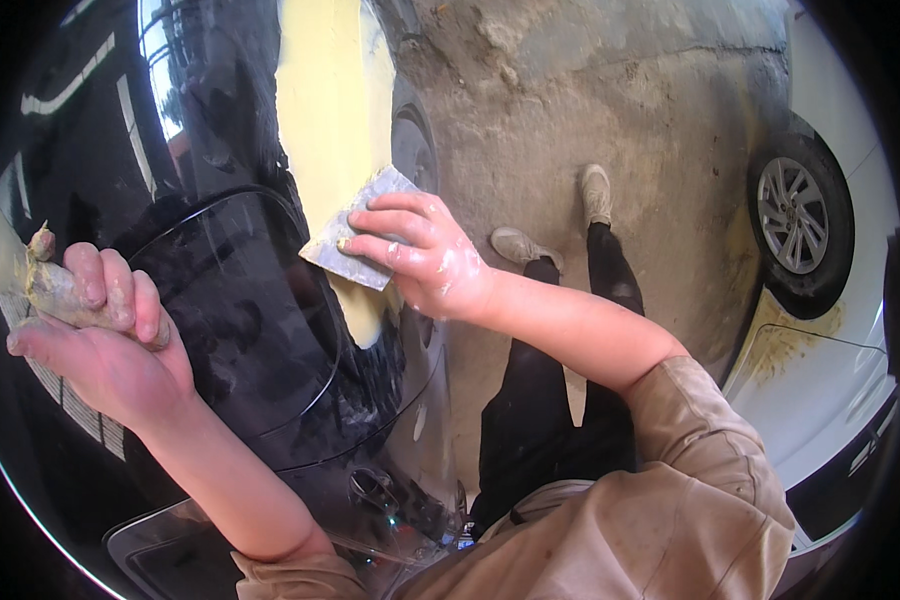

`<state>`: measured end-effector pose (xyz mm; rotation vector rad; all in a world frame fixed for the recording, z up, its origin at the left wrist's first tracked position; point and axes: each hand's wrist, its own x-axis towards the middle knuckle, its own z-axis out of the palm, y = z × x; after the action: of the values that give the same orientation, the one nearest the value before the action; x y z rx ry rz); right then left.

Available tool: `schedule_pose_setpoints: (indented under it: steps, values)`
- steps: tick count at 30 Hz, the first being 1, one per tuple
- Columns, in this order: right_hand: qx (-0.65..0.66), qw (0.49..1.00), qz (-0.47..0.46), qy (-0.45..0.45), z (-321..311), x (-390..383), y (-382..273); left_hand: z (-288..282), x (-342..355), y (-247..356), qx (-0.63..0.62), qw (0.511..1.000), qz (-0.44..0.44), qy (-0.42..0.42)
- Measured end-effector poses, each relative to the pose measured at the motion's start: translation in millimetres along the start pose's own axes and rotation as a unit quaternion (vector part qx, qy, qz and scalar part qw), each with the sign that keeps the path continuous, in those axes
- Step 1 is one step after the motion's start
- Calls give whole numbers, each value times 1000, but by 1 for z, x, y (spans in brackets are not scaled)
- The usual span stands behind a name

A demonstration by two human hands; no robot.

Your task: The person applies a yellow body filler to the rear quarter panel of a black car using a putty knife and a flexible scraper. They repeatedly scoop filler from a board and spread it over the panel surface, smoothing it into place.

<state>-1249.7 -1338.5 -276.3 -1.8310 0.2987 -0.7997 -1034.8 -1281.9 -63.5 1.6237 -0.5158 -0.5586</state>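
Pale yellow filler (332,110) covers a long strip along the side of a glossy black car (255,310). My right hand (440,262) grips a flat grey spreader (358,262), its fingers spread over the plate. The spreader lies against the lower part of the strip, and filler marks my knuckles. At the left, over the black bodywork, my left hand (120,340) is closed around the handle of a putty knife (58,290). That handle is caked with dried filler. The knife's wide pale blade points to the left edge, partly cut off there.
A white car (820,390) stands at the right, with a dark wheel (798,225) and yellowish smears on its panel. Rough concrete floor (530,130) lies between the cars. My legs and light shoes (526,248) are on it, beside the black car.
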Motion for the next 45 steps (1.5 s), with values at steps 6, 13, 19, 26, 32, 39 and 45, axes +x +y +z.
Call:
schedule_pose_setpoints:
  steps: [6, 13, 19, 26, 32, 39, 45]
  values:
    - [3, 1000, -15, -15, -3, -12, -5, 7, 4, 3, 64, 997, -3, 53]
    - [17, 999, -31, -18, 1, -27, -5, 17, 10, 5, 26, 1000, 8, 13]
    - [21, 998, -44, -34, 1, -45, -8, 20, 12, 9, 44, 999, -11, 25]
    - [11, 997, -56, -57, 1, -62, -15, 15, 14, 10, 33, 999, -6, 1]
    - [24, 995, -64, -78, -2, -78, -16, 19, 16, 11, 24, 1000, -10, -13]
    - [36, 986, -97, -131, -16, -108, -16, 17, 18, 9, -7, 997, 24, -67]
    - [101, 991, 77, -47, -81, -87, -37, 19, -16, -3, -68, 996, -53, -25]
